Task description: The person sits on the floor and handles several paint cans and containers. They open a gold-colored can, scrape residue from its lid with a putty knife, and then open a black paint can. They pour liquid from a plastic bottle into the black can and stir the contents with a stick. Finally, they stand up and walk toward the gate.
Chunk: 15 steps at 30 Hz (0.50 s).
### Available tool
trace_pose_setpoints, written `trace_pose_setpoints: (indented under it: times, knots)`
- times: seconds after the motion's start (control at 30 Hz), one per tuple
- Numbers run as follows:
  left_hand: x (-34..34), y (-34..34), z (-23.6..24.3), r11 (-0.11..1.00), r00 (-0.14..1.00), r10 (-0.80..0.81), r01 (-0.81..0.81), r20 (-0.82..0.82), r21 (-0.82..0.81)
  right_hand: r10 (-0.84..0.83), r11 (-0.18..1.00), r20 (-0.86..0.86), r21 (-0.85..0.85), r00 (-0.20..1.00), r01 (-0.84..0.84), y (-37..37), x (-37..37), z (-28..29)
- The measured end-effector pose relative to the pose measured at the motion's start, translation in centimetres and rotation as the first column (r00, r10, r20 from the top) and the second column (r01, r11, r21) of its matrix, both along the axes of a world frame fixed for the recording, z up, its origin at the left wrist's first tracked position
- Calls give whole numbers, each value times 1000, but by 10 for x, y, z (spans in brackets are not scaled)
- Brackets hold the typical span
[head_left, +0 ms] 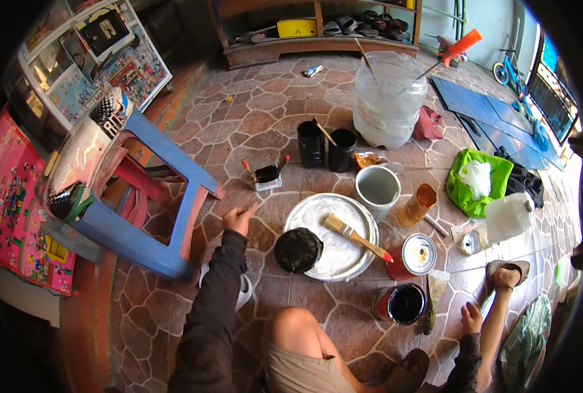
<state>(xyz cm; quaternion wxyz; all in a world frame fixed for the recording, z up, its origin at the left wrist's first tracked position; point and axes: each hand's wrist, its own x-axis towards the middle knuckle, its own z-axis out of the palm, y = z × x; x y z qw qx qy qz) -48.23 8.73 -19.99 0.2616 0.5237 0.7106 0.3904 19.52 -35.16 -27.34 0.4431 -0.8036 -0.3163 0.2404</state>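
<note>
That open black paint can (399, 304) near right on the floor (272, 92)? Probably weighty, rigid, slick where wet; I'd grab its sides. The right hand (472, 318) nearby looks empty, loosely curled; left hand (237, 220) too, near the blue stool (131, 243).

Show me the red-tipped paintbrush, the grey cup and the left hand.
Paintbrush (362, 241), head view: wooden handle.
Grey cup (380, 212), head view: outer wall, below the rim.
Left hand (237, 221), head view: middle of the hand.
</note>
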Motion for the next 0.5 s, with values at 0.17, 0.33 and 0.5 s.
trace_pose_setpoints:
  times: [0.17,0.33,0.5]
  knots:
    - [-9,76,-19,977,976,-181,193,-120,97,51,988,63,-146,997,-41,0,-20,67]
    - [-14,125,-27,941,928,-321,335,189,-42,171,955,141,-267,975,-129,16,-63,115]
    - [-12,145,-37,883,879,-466,469,96,-2,200,942,184,-308,962,-137,25,-81,121]
